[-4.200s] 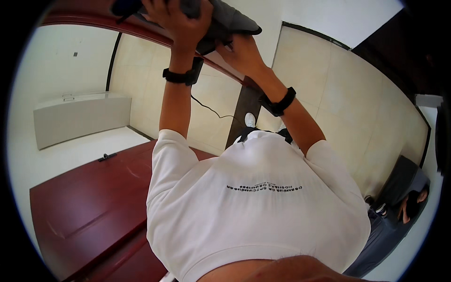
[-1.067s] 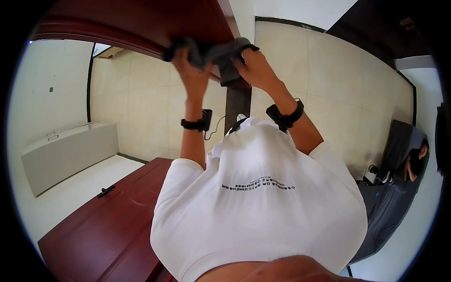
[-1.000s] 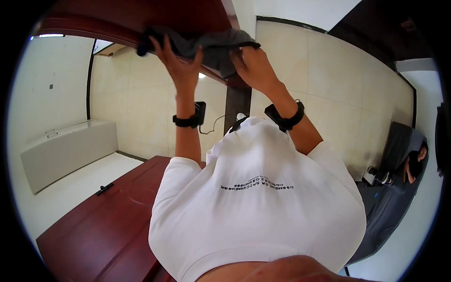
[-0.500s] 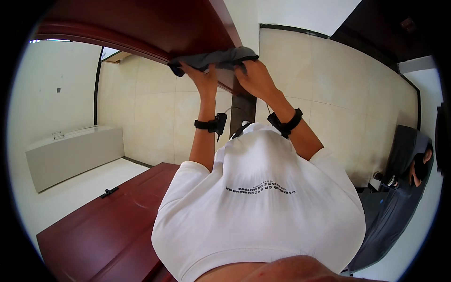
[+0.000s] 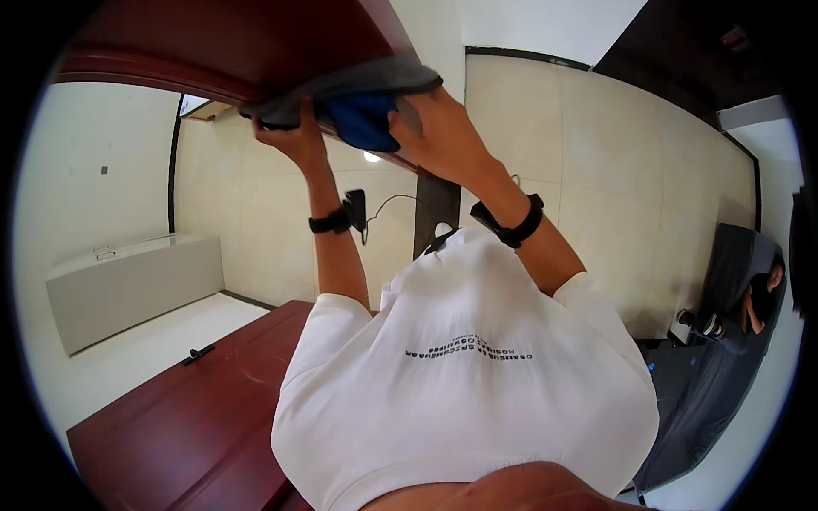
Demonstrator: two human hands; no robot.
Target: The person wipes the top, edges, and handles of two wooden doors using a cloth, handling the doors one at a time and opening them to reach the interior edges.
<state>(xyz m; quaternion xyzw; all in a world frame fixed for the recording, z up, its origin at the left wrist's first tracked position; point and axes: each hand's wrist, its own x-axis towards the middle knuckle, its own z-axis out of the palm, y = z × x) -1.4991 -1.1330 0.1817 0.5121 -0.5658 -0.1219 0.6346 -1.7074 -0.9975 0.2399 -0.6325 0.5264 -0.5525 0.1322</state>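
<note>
Cloth [image 5: 341, 89], grey with a blue patch, sits bunched against the dark red wooden panel [image 5: 230, 43] overhead; my left hand [image 5: 294, 136] and right hand [image 5: 434, 128] both clutch it there.

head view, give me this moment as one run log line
left hand: grips grey cloth | right hand: on blue cloth | both pressed to dark red wooden surface

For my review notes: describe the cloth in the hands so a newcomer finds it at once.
Start at the dark red wooden panel across the top. Under its edge, both raised hands grip a bunched cloth. It is grey with a blue fold showing, the only fabric there.
</note>
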